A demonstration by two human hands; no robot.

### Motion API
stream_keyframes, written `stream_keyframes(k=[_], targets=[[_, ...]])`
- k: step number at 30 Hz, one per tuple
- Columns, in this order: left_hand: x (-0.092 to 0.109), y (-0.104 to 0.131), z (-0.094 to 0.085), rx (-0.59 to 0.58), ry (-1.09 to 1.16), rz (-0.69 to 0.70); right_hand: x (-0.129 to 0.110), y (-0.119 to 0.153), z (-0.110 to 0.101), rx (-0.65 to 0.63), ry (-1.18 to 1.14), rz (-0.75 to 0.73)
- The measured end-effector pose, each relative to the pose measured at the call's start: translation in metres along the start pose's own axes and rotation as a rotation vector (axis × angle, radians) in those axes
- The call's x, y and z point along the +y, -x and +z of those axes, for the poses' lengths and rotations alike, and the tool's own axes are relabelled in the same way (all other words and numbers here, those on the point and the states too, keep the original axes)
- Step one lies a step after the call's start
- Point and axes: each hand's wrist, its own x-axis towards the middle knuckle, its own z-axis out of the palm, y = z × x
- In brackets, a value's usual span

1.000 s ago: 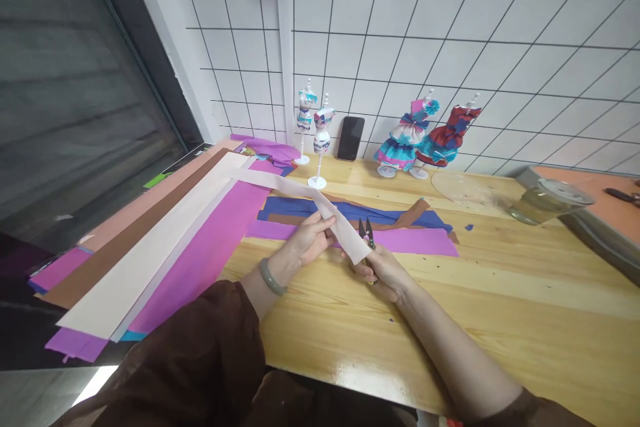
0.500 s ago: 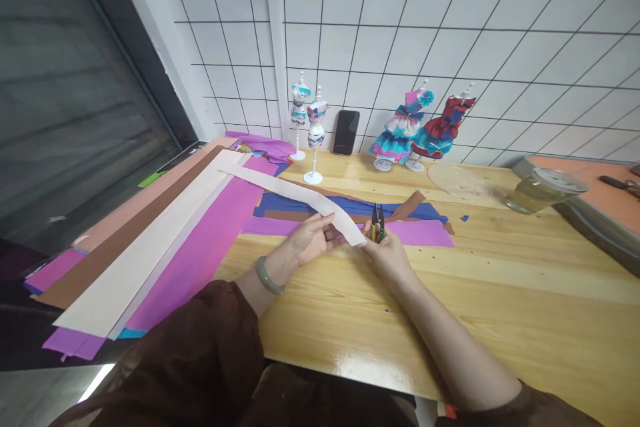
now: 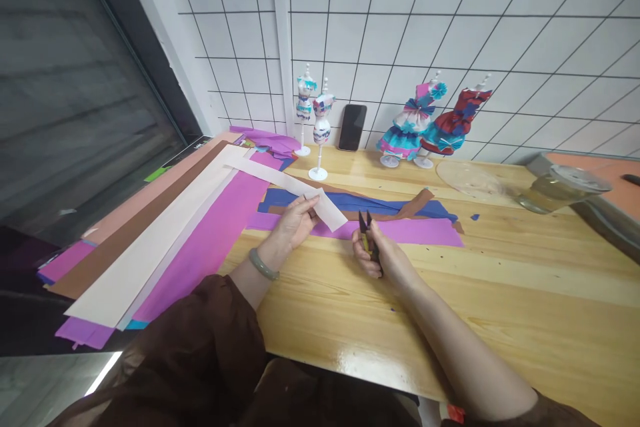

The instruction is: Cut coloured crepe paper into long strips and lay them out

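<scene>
My left hand (image 3: 296, 221) pinches a long white paper strip (image 3: 280, 179) near its right end, thumb on top. The strip's far end rests on the stacked coloured sheets to the left. My right hand (image 3: 377, 250) is closed around small black thread snips (image 3: 367, 233), whose two blades point up and stand slightly apart. A gap separates the snips from the strip's free end. Beneath and behind the hands lie a purple strip (image 3: 420, 231), a blue strip (image 3: 350, 203) and a brown strip (image 3: 418, 203) on the wooden table (image 3: 500, 300).
At left lie long cream sheets (image 3: 155, 240) among brown, peach and purple ones. Along the tiled wall stand small mannequins (image 3: 321, 127), a phone (image 3: 353, 127) and dressed mannequins (image 3: 407, 123). A cup of liquid (image 3: 563, 188) sits at right beside an orange-topped tray (image 3: 607, 177).
My right hand has let go of the strip's end and drawn back from it with the snips. My left hand still holds the strip. The view has shifted slightly.
</scene>
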Motion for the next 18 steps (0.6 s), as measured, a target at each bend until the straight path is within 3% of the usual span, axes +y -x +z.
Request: stream_keyframes(k=[4,10,18], targets=[[0.002,-0.003,0.000,0.052,-0.052,0.075,0.003,0.003,0.007,-0.050,0.006,0.067],[0.002,0.001,0.003,-0.058,-0.090,0.048,0.005,0.003,0.009,-0.093,-0.066,0.185],[0.000,0.002,0.003,-0.063,-0.083,0.096,0.005,0.006,0.016,-0.077,-0.095,0.254]])
